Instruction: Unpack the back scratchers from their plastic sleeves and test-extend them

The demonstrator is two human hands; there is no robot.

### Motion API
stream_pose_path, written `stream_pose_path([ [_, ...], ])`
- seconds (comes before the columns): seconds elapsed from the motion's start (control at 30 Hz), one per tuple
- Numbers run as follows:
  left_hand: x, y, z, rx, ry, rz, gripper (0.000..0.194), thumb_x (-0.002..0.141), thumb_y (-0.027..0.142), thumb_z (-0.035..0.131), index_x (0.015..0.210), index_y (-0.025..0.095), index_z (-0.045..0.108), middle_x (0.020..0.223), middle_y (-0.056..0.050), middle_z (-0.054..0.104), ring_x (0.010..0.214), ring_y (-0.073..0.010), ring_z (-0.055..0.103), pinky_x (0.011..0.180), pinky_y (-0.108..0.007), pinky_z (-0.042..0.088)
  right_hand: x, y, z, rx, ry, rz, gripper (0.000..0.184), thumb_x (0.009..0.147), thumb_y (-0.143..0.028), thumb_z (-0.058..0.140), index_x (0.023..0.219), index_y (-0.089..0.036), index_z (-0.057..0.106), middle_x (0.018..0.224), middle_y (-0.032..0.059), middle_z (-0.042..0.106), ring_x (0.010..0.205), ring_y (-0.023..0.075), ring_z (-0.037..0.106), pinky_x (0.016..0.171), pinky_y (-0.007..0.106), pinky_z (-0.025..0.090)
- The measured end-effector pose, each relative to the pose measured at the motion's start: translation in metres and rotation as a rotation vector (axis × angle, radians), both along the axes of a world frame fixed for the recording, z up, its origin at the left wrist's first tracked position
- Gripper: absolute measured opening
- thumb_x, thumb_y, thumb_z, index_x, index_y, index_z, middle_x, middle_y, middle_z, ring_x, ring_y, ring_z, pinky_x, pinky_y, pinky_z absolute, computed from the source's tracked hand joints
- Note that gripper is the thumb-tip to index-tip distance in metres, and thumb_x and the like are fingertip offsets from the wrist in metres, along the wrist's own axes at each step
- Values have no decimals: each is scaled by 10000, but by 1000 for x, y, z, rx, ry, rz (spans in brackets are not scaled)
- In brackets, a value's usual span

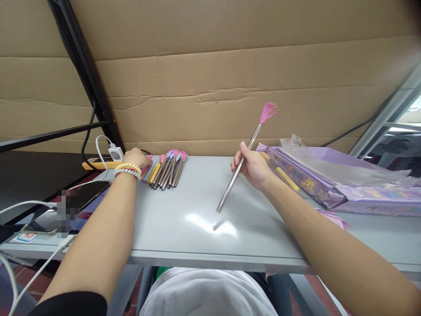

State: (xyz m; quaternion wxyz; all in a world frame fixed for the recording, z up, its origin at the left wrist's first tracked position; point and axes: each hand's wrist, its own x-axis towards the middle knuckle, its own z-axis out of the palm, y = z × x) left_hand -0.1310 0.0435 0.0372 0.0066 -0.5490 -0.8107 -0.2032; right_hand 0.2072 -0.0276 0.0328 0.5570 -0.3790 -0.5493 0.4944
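My right hand [250,164] is closed around the steel rod of a back scratcher [233,181]. Its pink hand-shaped head points up and away, and its bare metal end hangs over the table, tilted toward me. At the back left, my left hand [135,157] is closed at a pink thing [145,169] beside the end of a row of back scratchers [168,171]; its fingertips are mostly hidden. Several scratchers lie side by side there, with steel rods, pink or bluish heads, and some yellow or blue handles.
On the right is a purple printed box [305,180] with clear plastic film [332,162], and a yellow-handled item [287,177] beside it. At left are a phone [86,195], white cables and a charger plug [115,152]. A cardboard wall [204,105] backs the grey table [184,228].
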Motion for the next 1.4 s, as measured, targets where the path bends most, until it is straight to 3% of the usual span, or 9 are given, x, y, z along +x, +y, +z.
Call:
stream_pose_path([
  [0.1,3,-1,2,-148,23,44,324,624,322,720,895,146,710,1069,-147,690,1022,-320,628,811,-357,507,0,1,-2,18,-48,18,600,768,-685,555,477,-163,497,471,44,528,424,120,509,388,234,398],
  [0.43,5,-5,5,-156,30,5,374,636,338,706,965,162,727,1109,-161,682,1020,-335,626,806,-392,524,1,1,-5,88,-181,25,652,670,-788,552,487,-165,498,490,43,538,416,108,493,405,240,405],
  [0.57,8,-9,7,-89,3,24,391,633,355,688,959,141,723,1084,-187,686,989,-342,641,790,-395,523,1,2,-6,99,-246,46,666,677,-808,517,494,-168,495,452,29,507,396,106,478,424,246,401],
  [0.67,23,-13,11,105,1,-5,385,708,390,600,966,132,722,1049,-191,698,1015,-352,631,824,-412,497,1,2,-9,115,-294,48,671,717,-804,474,498,-169,481,412,7,457,367,90,443,413,230,354],
  [0.8,71,-23,10,315,-67,-303,397,822,447,470,929,155,715,978,-127,721,967,-271,635,848,-341,458,1,2,-12,147,-328,38,644,731,-780,494,523,-171,463,371,-52,326,334,58,349,378,206,263],
  [0.93,126,-40,-4,210,-102,-865,561,876,598,341,823,159,686,837,-67,703,812,-213,614,777,-317,445,5,5,-11,185,-298,-10,619,721,-771,519,591,-166,508,375,-46,392,328,62,381,374,202,292],
  [1.0,146,-48,-14,138,-253,-1019,633,893,627,262,829,155,678,831,-55,689,808,-195,602,767,-305,443,9,7,-9,200,-253,-71,613,701,-767,546,613,-161,527,397,-29,451,339,72,429,376,202,331],
  [1.17,166,-57,-32,26,-363,-1171,570,908,587,285,821,158,650,752,-28,634,708,-164,551,693,-286,432,19,14,-6,189,-124,-173,625,577,-766,653,643,-153,550,447,-11,516,358,93,483,340,206,361],
  [1.4,168,-55,-33,197,-204,-1107,346,921,310,329,1130,185,576,916,-44,672,855,-185,598,778,-287,430,24,20,-5,129,-99,-132,643,610,-783,614,659,-144,573,451,0,525,353,100,488,337,218,366],
])
